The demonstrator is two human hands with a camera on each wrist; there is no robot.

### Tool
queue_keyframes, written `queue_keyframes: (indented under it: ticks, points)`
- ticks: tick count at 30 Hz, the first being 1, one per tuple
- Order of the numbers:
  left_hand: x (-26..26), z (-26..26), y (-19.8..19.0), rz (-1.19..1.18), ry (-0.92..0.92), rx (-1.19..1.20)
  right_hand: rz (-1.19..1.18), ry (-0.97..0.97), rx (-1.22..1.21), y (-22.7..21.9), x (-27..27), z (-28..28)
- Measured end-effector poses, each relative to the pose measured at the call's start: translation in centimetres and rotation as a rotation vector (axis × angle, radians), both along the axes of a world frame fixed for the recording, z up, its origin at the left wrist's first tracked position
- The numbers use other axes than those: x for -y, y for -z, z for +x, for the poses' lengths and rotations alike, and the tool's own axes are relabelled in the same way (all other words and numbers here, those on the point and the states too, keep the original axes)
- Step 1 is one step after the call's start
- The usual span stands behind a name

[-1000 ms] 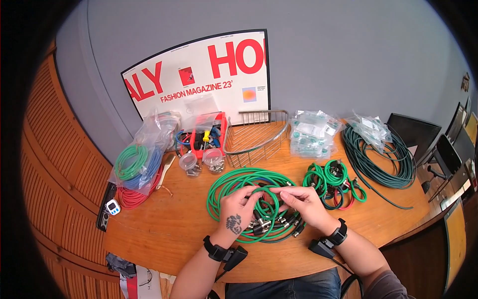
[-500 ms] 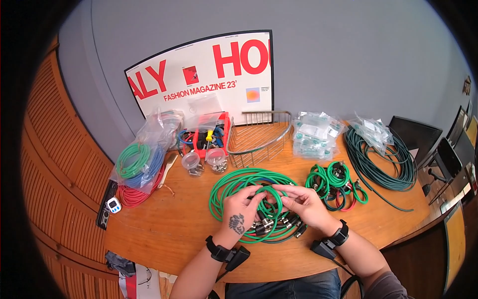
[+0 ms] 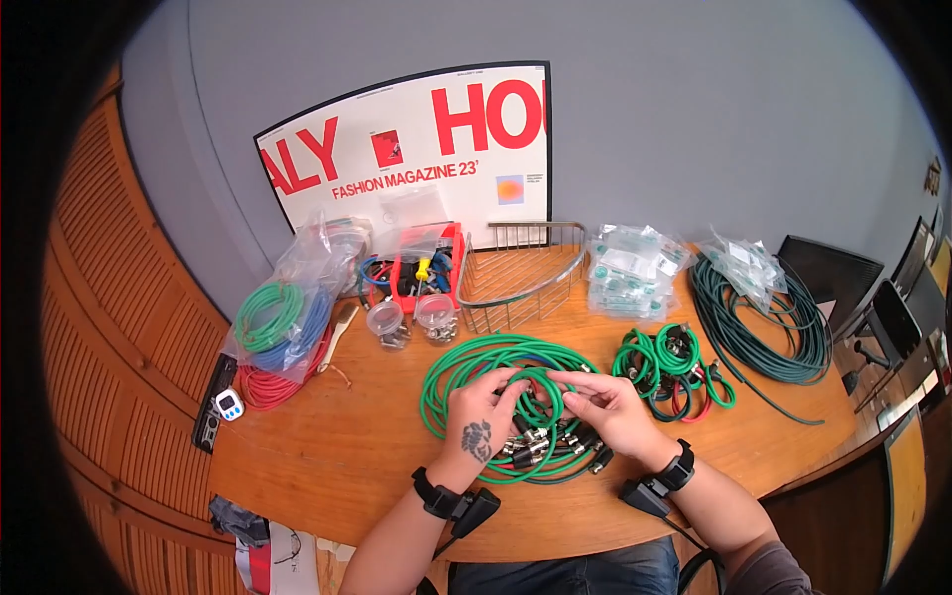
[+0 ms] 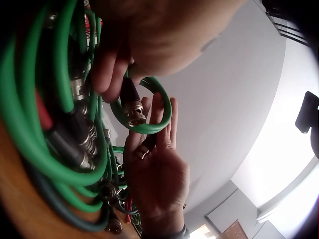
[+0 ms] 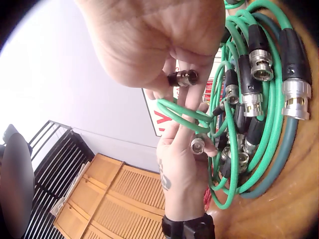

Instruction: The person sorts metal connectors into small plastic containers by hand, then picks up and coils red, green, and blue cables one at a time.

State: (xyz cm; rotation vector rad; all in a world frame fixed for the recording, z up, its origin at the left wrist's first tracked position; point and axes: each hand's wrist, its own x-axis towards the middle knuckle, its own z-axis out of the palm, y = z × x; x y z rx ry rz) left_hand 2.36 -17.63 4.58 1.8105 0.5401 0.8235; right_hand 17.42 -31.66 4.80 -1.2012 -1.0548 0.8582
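Observation:
Both hands hold a short green BNC cable (image 4: 149,129), wound into a small loop, above a pile of cables. My left hand (image 3: 478,416) pinches the loop's left side between thumb and fingers. One metal connector (image 4: 134,113) hangs by those fingers. On the other side, the thumb and fingers of my right hand (image 3: 620,412) grip the loop, and a second connector (image 5: 185,77) pokes out beside the thumb. Beneath both hands lies the large coil of green cables (image 3: 428,397) with several black-booted silver connectors (image 5: 296,99), partly hidden by the hands.
To the right sit small bundled cables (image 3: 635,359) and a dark green coil (image 3: 813,347). Behind are a wire basket (image 3: 516,288), clear plastic packets (image 3: 635,273), a red bin (image 3: 458,260) and two small tubs of connectors (image 3: 387,322). Bagged cables (image 3: 268,322) lie left.
The held green loop looks somewhat smaller and rounder, drawn up closer to the fingers. Both hands stay nearly in place over the pile; the head view has shifted slightly.

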Motion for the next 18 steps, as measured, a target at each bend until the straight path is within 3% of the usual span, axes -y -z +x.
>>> queue_keyframes:
  ticks: [7, 13, 16, 18]
  points:
    - [0.3, 0.3, -0.1, -0.376, 0.128, 0.088, -0.001, -0.021, -0.018, 0.1, 0.2, 0.0]
    - [-0.3, 0.2, 0.0, -0.427, 0.181, 0.062, 0.106, 0.003, 0.115, 0.2, 0.2, -0.7]
    - [-0.3, 0.1, -0.3, -0.373, 0.156, 0.020, 0.074, -0.018, 0.093, -0.2, 0.2, -1.0]
    - [-0.4, 0.0, -0.7, -0.346, 0.112, 0.020, 0.136, 0.017, -0.075, -0.6, -0.3, -1.5]
